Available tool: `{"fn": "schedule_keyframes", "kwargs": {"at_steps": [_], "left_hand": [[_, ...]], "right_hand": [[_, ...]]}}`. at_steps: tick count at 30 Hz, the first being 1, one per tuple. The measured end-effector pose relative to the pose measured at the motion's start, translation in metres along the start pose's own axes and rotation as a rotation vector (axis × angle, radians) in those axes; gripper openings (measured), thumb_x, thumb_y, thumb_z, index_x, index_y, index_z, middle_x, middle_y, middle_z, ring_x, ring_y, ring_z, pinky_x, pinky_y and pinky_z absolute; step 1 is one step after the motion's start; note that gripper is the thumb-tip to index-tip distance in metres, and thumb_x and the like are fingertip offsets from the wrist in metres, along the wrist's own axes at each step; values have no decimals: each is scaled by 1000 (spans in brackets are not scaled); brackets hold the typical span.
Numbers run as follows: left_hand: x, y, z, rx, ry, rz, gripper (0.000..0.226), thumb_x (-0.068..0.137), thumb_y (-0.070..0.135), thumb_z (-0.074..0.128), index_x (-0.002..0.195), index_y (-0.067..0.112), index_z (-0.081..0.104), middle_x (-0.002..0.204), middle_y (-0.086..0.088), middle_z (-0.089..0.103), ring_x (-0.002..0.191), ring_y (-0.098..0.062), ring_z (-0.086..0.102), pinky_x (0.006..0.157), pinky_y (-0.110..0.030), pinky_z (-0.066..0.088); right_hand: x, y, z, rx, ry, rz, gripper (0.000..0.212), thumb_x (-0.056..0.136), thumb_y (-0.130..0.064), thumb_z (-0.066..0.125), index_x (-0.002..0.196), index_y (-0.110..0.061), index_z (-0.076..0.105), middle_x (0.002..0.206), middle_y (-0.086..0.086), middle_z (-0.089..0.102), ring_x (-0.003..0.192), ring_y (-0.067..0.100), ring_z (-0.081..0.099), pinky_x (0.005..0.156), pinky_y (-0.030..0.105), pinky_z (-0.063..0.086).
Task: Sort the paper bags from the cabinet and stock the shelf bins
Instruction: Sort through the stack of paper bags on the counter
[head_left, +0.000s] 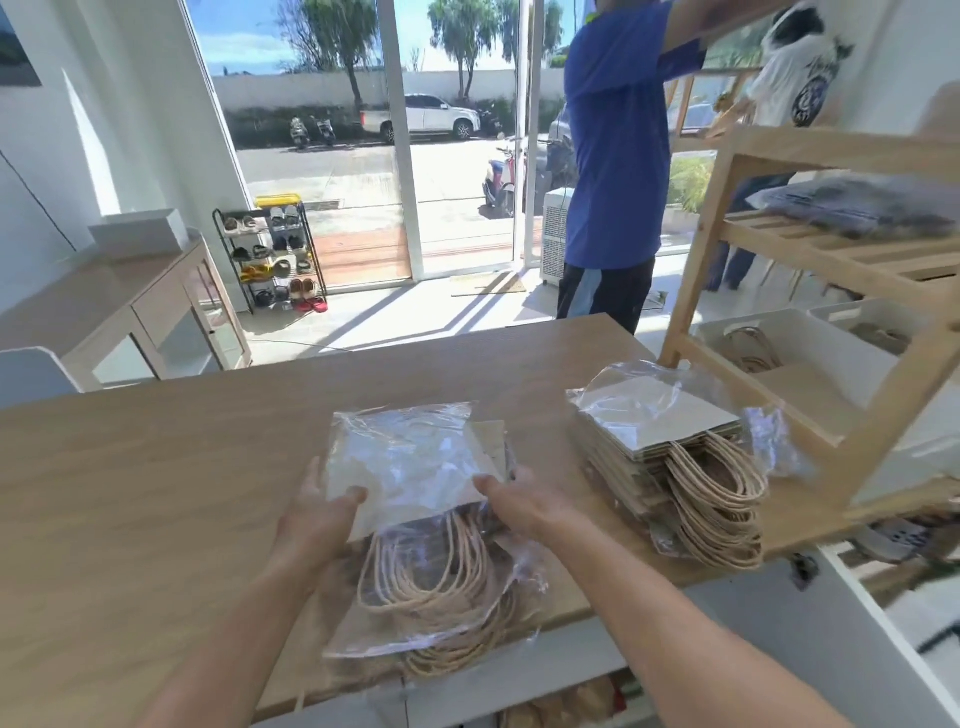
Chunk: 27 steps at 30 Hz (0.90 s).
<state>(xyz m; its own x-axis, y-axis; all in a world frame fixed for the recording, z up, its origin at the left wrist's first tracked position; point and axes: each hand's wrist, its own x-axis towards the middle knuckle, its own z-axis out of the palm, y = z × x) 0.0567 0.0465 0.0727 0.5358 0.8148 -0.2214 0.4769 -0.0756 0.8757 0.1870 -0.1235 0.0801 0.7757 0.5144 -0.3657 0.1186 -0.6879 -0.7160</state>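
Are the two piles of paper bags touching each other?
Apart: the head view shows bare tabletop between the held pack and the second stack.

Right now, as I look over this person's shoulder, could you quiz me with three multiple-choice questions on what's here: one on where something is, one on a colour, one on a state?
1. Where does the second stack of paper bags lie?
A. on the floor
B. on the table, right of the nearer pack, beside the wooden shelf
C. in a drawer

2. What colour is the nearer standing person's shirt?
A. red
B. blue
C. green

3. The nearer pack is
A. wrapped in clear plastic
B. unwrapped and fanned out
C. boxed in cardboard

Answers:
1 B: it sits on the tabletop next to the shelf's post.
2 B: the shirt is plainly blue.
3 A: glossy film covers the bags and their twine handles.
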Motion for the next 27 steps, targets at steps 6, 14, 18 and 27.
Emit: {"fn": "schedule_keyframes", "kwargs": {"at_steps": [6,14,18,27], "left_hand": [[-7,65,39,34,-40,200,55,95,20,56,146,25,37,148,-6,43,131,-28,44,103,-40,37],[-24,126,158,17,-232,207,47,96,23,55,141,19,43,133,-9,55,116,-26,54,93,-37,44],[-36,130,207,-56,-284,34,52,95,35,56,143,23,41,137,-7,51,115,-29,56,83,-41,52],[-47,121,264,-99,-337,-142,23,94,35,49,112,26,59,95,-3,62,80,-23,56,60,-36,53]], "right_hand": [[-5,-16,-76,-362,166,-269,26,91,-22,41,102,-5,59,118,12,60,100,28,55,80,31,44],[7,35,-207,-316,435,-277,29,90,-16,47,113,-11,64,113,8,64,105,26,56,82,29,41],[27,76,-230,-226,366,-180,31,92,-22,44,117,-12,59,120,9,60,107,25,53,92,34,43],[51,128,-225,-52,177,21,51,90,-38,48,131,-8,54,127,11,56,116,28,51,82,25,35]]}}
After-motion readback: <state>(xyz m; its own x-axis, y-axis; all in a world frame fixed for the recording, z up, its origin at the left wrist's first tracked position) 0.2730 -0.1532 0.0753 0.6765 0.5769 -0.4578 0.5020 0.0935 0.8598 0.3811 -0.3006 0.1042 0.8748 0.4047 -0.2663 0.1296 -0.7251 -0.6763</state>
